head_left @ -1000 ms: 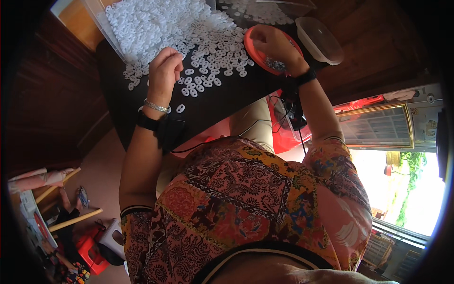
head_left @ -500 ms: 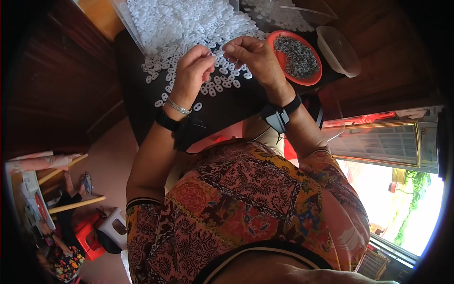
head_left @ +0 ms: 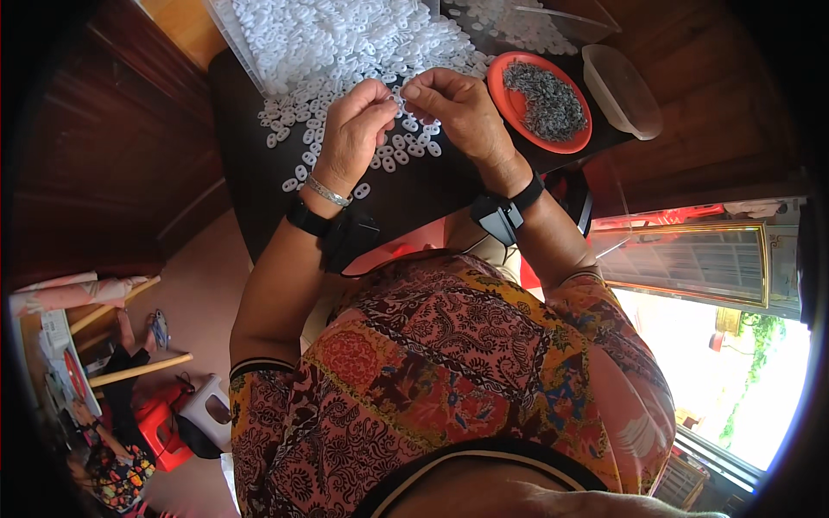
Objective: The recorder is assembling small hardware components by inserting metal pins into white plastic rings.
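Over the dark table, my left hand (head_left: 354, 129) is pinched with thumb and forefinger together; what sits between the fingertips is too small to make out. Close beside it my right hand (head_left: 462, 112) is pinched too, fingertips turned toward the left ones, and its contents are hidden. Loose white oval plastic pieces with two holes (head_left: 389, 162) lie under and around both hands. Behind them a large heap of the same white pieces (head_left: 345, 43) spills toward me. To the right of my right hand stands an orange-red plate (head_left: 511, 105) holding many small grey metal parts (head_left: 553, 108).
A translucent plastic tub (head_left: 617, 91) stands right of the plate. More white pieces (head_left: 518, 30) lie at the back right. The dark table (head_left: 414, 194) ends just before my body. At lower left are a red stool (head_left: 164, 436), a pale stool (head_left: 207, 410) and another person (head_left: 121, 466).
My two hands have come slightly closer together, fingertips nearly meeting. The view has shifted a little; the heap and plate stay in place.
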Demonstrator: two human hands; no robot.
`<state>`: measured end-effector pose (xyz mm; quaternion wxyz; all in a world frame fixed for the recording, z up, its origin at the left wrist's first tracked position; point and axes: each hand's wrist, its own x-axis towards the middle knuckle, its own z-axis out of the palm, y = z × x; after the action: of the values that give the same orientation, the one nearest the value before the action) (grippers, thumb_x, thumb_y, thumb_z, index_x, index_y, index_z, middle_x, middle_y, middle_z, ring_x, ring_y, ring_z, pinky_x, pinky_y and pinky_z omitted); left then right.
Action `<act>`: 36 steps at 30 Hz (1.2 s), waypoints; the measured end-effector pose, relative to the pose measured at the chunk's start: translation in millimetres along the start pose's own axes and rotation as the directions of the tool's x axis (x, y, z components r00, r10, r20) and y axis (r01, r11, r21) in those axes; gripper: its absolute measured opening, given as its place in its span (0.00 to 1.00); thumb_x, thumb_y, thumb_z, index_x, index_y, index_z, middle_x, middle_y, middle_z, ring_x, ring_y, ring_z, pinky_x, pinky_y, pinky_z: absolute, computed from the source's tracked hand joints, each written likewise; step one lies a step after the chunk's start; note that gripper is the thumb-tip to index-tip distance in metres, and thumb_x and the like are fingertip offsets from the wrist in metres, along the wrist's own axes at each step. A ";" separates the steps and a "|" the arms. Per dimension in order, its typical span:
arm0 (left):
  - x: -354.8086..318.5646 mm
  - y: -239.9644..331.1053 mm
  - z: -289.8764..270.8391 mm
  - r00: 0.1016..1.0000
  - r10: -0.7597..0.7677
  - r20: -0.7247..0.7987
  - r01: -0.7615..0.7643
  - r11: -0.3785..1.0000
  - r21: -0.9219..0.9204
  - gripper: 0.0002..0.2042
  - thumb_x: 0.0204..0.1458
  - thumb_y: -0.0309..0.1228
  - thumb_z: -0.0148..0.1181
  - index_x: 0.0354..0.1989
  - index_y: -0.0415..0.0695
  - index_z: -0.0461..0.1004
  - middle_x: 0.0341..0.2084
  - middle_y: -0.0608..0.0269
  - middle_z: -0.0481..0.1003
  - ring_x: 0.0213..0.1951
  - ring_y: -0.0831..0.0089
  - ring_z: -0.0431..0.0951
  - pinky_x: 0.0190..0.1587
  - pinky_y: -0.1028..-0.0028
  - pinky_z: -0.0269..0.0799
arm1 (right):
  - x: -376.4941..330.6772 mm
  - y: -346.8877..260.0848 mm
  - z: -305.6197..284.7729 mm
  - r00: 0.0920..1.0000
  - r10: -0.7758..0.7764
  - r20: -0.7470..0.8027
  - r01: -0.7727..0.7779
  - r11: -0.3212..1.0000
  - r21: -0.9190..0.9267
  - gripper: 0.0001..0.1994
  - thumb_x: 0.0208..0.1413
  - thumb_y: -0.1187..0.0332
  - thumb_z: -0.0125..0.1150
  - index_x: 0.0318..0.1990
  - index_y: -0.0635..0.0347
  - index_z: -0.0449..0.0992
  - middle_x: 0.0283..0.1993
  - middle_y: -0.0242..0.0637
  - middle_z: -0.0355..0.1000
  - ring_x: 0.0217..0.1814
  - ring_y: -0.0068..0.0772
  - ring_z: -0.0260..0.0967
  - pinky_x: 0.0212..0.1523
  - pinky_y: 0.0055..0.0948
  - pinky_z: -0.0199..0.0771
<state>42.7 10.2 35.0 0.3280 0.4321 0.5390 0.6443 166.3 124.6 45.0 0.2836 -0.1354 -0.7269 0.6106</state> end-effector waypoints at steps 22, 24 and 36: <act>-0.5 -12.6 7.3 0.995 -0.029 -0.097 0.026 0.999 -0.030 0.08 0.51 0.30 0.49 0.24 0.39 0.68 0.14 0.70 0.65 0.16 0.85 0.62 0.17 0.83 0.57 | -1.9 10.4 14.0 0.993 -0.060 -0.097 0.037 0.973 -0.228 0.08 0.55 0.68 0.58 0.33 0.66 0.75 0.26 0.28 0.71 0.30 0.15 0.65 0.32 0.17 0.67; -1.2 -13.9 7.0 0.994 -0.030 -0.105 0.025 0.998 -0.051 0.08 0.51 0.30 0.49 0.24 0.39 0.68 0.14 0.70 0.65 0.16 0.85 0.62 0.17 0.83 0.57 | -1.7 9.6 14.7 0.995 -0.043 -0.091 0.021 0.974 -0.225 0.08 0.54 0.68 0.58 0.33 0.66 0.75 0.26 0.28 0.71 0.30 0.15 0.65 0.31 0.16 0.66; 8.6 -25.7 -2.8 0.997 -0.007 -0.075 0.009 1.000 0.023 0.05 0.51 0.28 0.52 0.28 0.39 0.69 0.16 0.70 0.66 0.17 0.85 0.62 0.18 0.83 0.58 | 5.7 21.1 -9.8 1.000 -0.023 -0.021 0.014 0.942 -0.335 0.11 0.54 0.65 0.58 0.36 0.66 0.76 0.28 0.30 0.73 0.30 0.18 0.67 0.33 0.20 0.68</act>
<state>35.5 22.0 11.5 0.3050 0.4092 0.5603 0.6524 164.2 140.2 27.0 0.2710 -0.1821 -0.8178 0.4739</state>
